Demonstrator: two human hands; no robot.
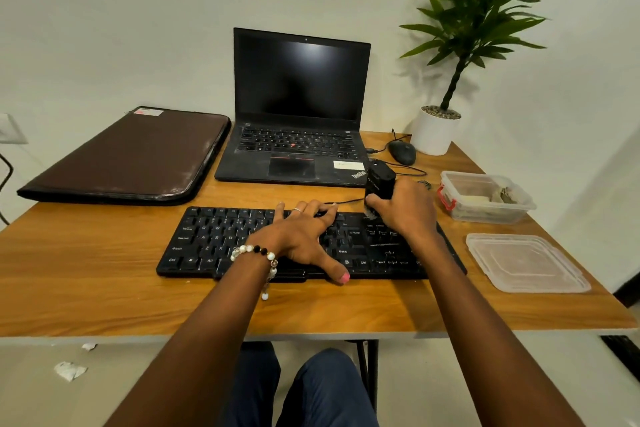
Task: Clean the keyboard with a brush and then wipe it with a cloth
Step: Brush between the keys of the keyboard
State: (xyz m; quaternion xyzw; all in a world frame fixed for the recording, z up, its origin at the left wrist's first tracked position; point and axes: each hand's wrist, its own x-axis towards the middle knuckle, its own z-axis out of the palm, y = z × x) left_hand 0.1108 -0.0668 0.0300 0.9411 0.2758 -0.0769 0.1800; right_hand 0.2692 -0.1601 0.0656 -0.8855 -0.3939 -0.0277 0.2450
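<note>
A black keyboard [214, 246] lies across the middle of the wooden table [104, 288]. My left hand [304, 236] rests flat on its centre keys with the fingers spread. My right hand [405, 210] grips a black brush [380, 180] by its chunky handle. The bristles point down and touch the keyboard's upper right area, near the number pad. No cloth can be made out on the table; folded material shows inside the clear box at the right.
An open black laptop [298, 114] stands behind the keyboard, a brown sleeve [128, 156] to its left. A black mouse [401, 152] and potted plant [436, 130] sit at back right. A clear plastic box [485, 198] and its lid [526, 262] lie at right.
</note>
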